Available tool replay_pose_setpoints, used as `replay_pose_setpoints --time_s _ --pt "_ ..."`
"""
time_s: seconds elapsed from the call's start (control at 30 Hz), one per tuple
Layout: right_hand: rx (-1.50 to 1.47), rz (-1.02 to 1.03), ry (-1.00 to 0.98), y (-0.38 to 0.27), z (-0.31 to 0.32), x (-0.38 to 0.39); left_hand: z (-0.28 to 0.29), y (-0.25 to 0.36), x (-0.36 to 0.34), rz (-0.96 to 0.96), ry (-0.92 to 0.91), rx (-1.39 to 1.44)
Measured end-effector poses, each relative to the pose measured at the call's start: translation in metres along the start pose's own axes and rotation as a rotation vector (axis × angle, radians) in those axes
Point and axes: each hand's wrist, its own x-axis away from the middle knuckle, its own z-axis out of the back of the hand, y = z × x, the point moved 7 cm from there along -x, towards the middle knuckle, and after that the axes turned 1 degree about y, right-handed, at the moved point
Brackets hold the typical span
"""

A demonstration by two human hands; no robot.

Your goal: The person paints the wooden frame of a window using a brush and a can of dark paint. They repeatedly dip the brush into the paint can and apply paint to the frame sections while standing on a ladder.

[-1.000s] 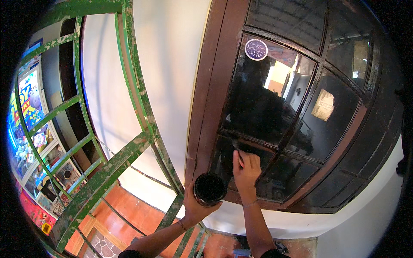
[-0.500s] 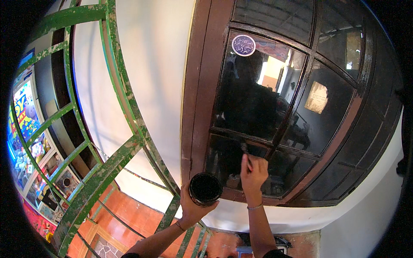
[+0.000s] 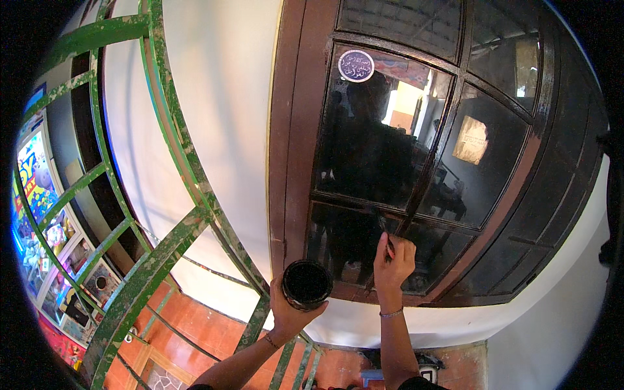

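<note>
A round can of very dark paint [image 3: 307, 283] is gripped in my left hand [image 3: 292, 316], low at the middle of the view. My right hand [image 3: 393, 266] pinches a slim brush [image 3: 389, 239], whose tip is against the dark wooden bar below the large middle pane of the brown window [image 3: 279, 156]; its bristles are hard to make out. The glass [image 3: 370, 162] around it is dark and reflective, with a round white-and-purple sticker [image 3: 356, 65] and a torn pale paper patch [image 3: 471, 138].
A paint-flecked green metal frame [image 3: 166, 254] stands at the left, in front of a white wall [image 3: 227, 97]. Beyond it is a bright, colourful printed panel [image 3: 34, 195]. Orange floor tiles [image 3: 188, 325] show below, with some objects on them at bottom right.
My right hand has moved to the right with the brush, along the bar. The window and frame sit further left and up in the view; the can is still in my left hand.
</note>
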Motion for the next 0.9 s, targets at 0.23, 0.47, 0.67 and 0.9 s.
replay_pose_setpoints --time_s 0.23,0.47,0.67,0.9 --pt "-0.169 0.099 0.012 -0.014 -0.011 0.002 -0.002 0.001 0.001 0.026 -0.021 0.027" --pt "-0.073 -0.063 0.09 0.021 0.015 0.001 0.0 0.006 0.0 -0.027 -0.006 -0.017" --pt "-0.144 0.068 0.062 0.006 0.002 0.008 -0.002 0.002 0.001 -0.019 -0.012 0.019" --pt "-0.067 -0.103 0.115 0.033 0.027 0.007 -0.003 0.0 0.001 -0.037 -0.003 -0.005"
